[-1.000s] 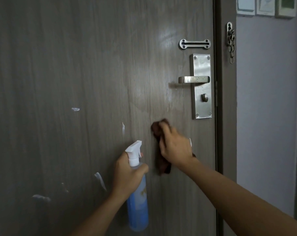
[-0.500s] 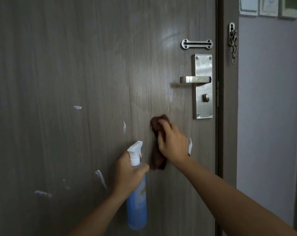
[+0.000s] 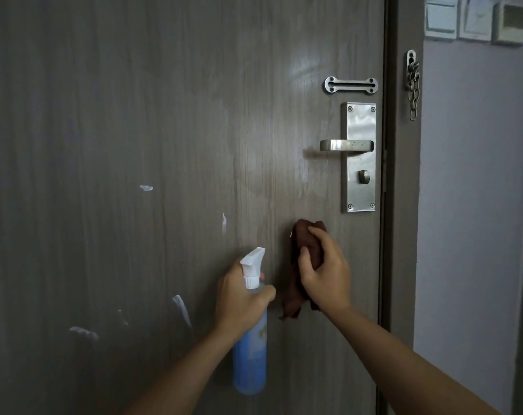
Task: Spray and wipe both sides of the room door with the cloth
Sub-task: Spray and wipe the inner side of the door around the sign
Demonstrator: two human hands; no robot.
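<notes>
A: Where is the cloth?
B: The brown cloth [image 3: 303, 265] is bunched up under the right hand [image 3: 326, 277], flat against the door [image 3: 164, 145], just below the metal lock plate [image 3: 358, 157] and a little left of it. The fingers curl round the cloth, and a loose end hangs below the palm.

A: And the other hand?
B: The left hand [image 3: 242, 301] is wrapped round the neck of the spray bottle [image 3: 251, 354], thumb across the front. The white nozzle [image 3: 252, 262] sticks up above the knuckles and the blue body hangs down. The two hands sit close together, the bottle just left of the cloth.

A: Is the bottle touching the door?
B: Hard to say; the light is dim there.

A: What else is on the door?
B: A lever handle [image 3: 345, 145] on the plate, a slotted chain track [image 3: 351, 85] above it, and several white smears [image 3: 180, 310] on the left part. A chain [image 3: 413, 88] hangs from the frame [image 3: 402, 205] beside the track.
</notes>
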